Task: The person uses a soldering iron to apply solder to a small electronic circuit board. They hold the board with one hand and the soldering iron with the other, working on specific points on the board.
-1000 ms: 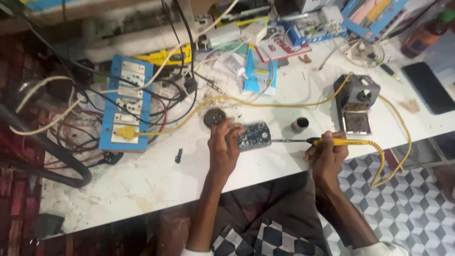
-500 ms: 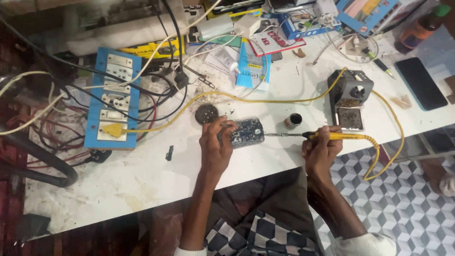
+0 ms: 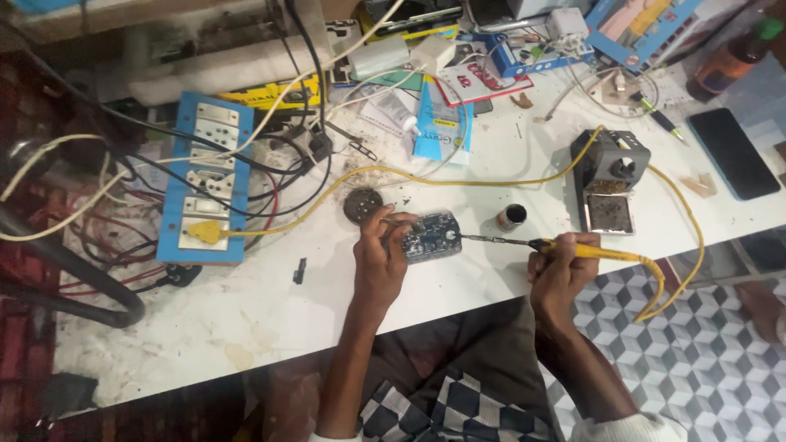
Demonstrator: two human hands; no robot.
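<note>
Two hands busy, left hand [image 3: 381, 258] pinching circuit board [image 3: 431, 236], right hand [image 3: 561, 266] gripping soldering iron [image 3: 524, 243], tip seemingly touching.

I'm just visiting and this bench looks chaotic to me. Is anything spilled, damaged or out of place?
Dark specks and grime are scattered over the white table near the round tin. Cables tangle across the blue switchboard. The circuit board and soldering iron look undamaged.
</note>
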